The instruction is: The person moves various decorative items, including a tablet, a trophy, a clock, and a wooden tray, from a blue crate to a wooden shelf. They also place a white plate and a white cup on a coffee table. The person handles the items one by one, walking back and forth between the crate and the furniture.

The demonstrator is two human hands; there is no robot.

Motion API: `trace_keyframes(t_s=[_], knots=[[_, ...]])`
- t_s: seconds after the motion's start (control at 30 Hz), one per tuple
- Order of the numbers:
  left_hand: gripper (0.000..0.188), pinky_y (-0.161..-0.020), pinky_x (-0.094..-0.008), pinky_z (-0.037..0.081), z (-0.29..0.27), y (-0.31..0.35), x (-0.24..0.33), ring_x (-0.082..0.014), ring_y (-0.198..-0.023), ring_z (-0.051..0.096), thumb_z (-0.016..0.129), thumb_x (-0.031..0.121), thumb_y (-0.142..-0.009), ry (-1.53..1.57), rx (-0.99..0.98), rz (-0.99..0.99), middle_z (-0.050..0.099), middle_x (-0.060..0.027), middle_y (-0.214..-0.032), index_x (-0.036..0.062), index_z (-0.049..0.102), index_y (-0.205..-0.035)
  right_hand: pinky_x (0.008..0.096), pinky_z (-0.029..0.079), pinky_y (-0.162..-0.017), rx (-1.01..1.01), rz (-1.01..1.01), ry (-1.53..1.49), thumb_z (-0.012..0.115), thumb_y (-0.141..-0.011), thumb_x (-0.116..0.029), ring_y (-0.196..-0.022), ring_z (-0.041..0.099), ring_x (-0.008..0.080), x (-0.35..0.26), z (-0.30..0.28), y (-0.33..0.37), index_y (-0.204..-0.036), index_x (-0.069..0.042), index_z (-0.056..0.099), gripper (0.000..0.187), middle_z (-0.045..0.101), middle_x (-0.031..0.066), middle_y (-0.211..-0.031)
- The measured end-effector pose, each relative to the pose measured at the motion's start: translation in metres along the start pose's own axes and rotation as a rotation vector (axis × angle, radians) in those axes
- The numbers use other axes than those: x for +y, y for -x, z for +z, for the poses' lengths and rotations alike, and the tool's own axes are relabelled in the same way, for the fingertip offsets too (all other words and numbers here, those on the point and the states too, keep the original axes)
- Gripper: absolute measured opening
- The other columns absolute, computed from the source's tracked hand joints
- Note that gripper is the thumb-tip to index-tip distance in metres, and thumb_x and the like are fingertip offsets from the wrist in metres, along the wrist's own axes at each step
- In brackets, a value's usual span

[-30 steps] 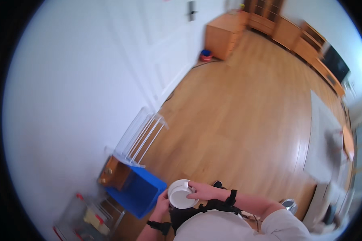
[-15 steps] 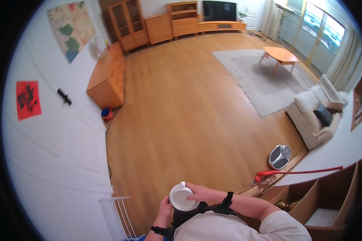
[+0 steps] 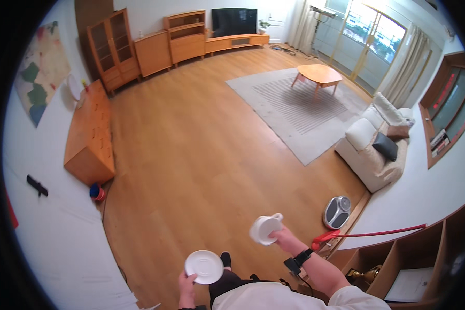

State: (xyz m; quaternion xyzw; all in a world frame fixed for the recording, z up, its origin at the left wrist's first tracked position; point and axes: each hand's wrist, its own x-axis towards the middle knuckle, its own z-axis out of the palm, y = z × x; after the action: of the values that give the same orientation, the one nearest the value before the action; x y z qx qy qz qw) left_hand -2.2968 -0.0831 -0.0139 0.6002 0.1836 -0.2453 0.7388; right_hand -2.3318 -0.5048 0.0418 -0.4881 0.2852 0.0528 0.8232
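Observation:
A round white saucer [image 3: 204,267] is gripped at its lower left rim by my left hand [image 3: 187,287], with the thumb over the edge. Its shallow inner ring faces up and nothing rests on it. Further forward and to the right, my right hand [image 3: 285,239] is closed on a white cup [image 3: 265,230], fingers at its opening. The cup is tilted, its hollow side partly toward me and its handle pointing to the upper right. The two pieces are apart, both held in the air above the wooden floor [image 3: 181,170].
To my right stand a wooden shelf [image 3: 444,240] with a trophy, a silver foot device [image 3: 338,212] and a red pole-like item [image 3: 377,233]. Beyond are a pale sofa [image 3: 369,142], a grey rug [image 3: 289,129] and a low table [image 3: 319,76]. A drawer cabinet [image 3: 90,139] lines the left wall.
The saucer and cup were together between both hands; now they are separated, the cup carried forward and right, the saucer left. The room has shifted left in view.

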Motion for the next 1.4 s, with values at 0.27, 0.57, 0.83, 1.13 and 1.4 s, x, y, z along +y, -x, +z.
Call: trace_keyframes(t_s=[0.27, 0.57, 0.83, 1.13, 1.4], knots=[[0.055, -0.088, -0.0303, 0.052, 0.065, -0.146, 0.105, -0.0192, -0.105, 0.061, 0.056, -0.005, -0.076, -0.005, -0.11, 0.022, 0.059, -0.0096, -0.121, 0.0009, 0.049, -0.13, 0.0434, 0.058, -0.072, 0.884, -0.043, 0.184, 0.041, -0.071, 0.01, -0.101, 0.062, 0.0279, 0.112, -0.237, 0.097, -0.123, -0.008, 0.053, 0.056, 0.06, 0.0087, -0.109], [0.048, -0.087, -0.0316, 0.053, 0.275, -0.276, 0.165, -0.0191, -0.101, 0.062, 0.059, -0.004, -0.078, -0.068, -0.397, 0.072, 0.061, -0.0085, -0.114, -0.0007, 0.053, -0.125, 0.0521, 0.05, -0.089, 1.378, 0.557, 0.042, 0.043, -0.072, 0.019, -0.109, 0.061, 0.0354, 0.247, -0.282, 0.171, -0.13, 0.0, 0.048, 0.061, 0.061, 0.016, -0.116], [0.044, -0.083, -0.0343, 0.056, 0.391, -0.347, 0.164, -0.021, -0.097, 0.065, 0.058, -0.003, -0.078, -0.232, -0.363, -0.066, 0.063, -0.0098, -0.111, -0.0005, 0.054, -0.122, 0.0503, 0.056, -0.073, 1.072, 0.014, -0.252, 0.044, -0.069, 0.009, -0.098, 0.061, 0.0312, 0.047, -0.369, -0.028, -0.118, -0.002, 0.054, 0.051, 0.061, 0.0114, -0.106], [0.047, -0.079, -0.0371, 0.058, 0.489, -0.451, 0.203, -0.0231, -0.097, 0.065, 0.055, -0.001, -0.075, -0.233, -0.16, -0.064, 0.062, -0.0094, -0.11, 0.0016, 0.053, -0.122, 0.0463, 0.06, -0.071, 0.851, -0.103, -0.138, 0.049, -0.069, 0.007, -0.098, 0.062, 0.0282, -0.196, -0.431, -0.213, -0.126, -0.006, 0.048, 0.058, 0.057, 0.0093, -0.107], [0.048, -0.081, -0.0357, 0.056, 0.658, -0.589, 0.223, -0.023, -0.1, 0.064, 0.054, -0.003, -0.079, -0.178, -0.336, -0.091, 0.061, -0.0097, -0.114, 0.0016, 0.051, -0.127, 0.0492, 0.057, -0.08, 1.058, 0.211, -0.208, 0.046, -0.069, 0.009, -0.1, 0.061, 0.0297, -0.18, -0.445, -0.21, -0.128, -0.005, 0.048, 0.06, 0.058, 0.0123, -0.111]])
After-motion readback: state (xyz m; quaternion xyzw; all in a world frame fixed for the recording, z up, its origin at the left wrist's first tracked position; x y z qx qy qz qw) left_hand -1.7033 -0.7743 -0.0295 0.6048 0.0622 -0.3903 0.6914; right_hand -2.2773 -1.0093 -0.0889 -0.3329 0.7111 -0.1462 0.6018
